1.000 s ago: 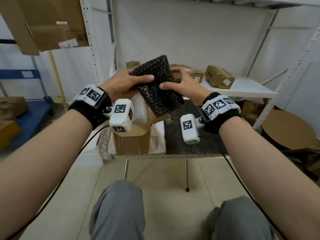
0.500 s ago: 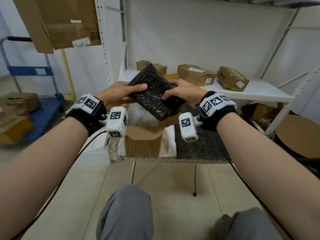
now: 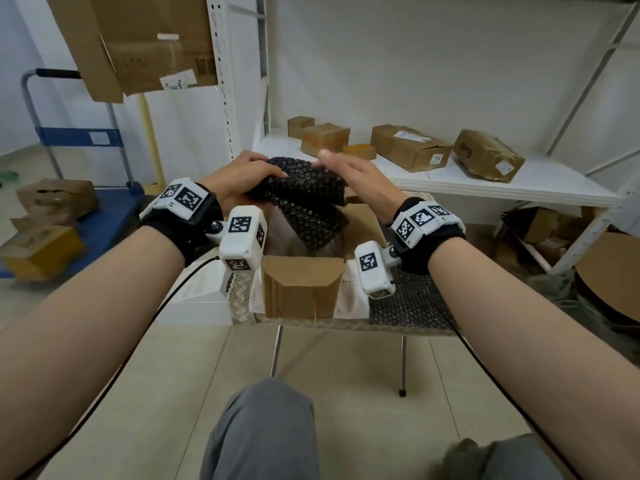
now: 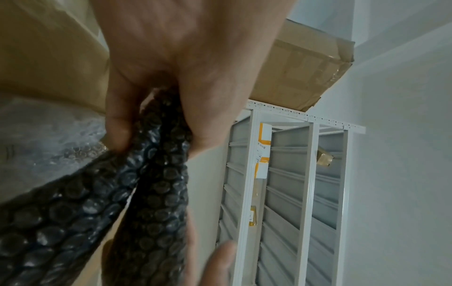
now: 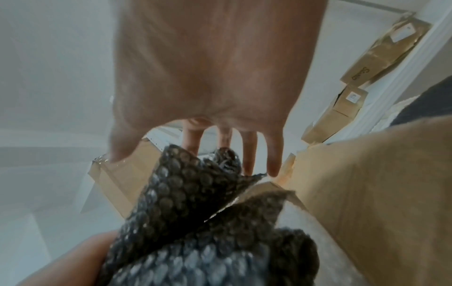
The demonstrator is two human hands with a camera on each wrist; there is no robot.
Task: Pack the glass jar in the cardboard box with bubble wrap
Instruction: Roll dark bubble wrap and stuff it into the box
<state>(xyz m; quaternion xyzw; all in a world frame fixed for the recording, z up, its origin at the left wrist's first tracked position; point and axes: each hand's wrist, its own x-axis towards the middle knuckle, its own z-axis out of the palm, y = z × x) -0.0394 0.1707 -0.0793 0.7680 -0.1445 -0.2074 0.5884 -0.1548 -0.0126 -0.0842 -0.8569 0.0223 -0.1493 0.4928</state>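
Head view: folded black bubble-wrap sheet (image 3: 304, 192) held above open brown cardboard box (image 3: 301, 289), pinched by left hand (image 3: 239, 178); right hand (image 3: 360, 183) flat-fingered. Left wrist: soft, light, squashy. Right wrist: best gripped at the fold. Jar unseen.

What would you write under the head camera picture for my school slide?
Left hand grips folded black bubble wrap above an open cardboard box; right hand rests open on it.
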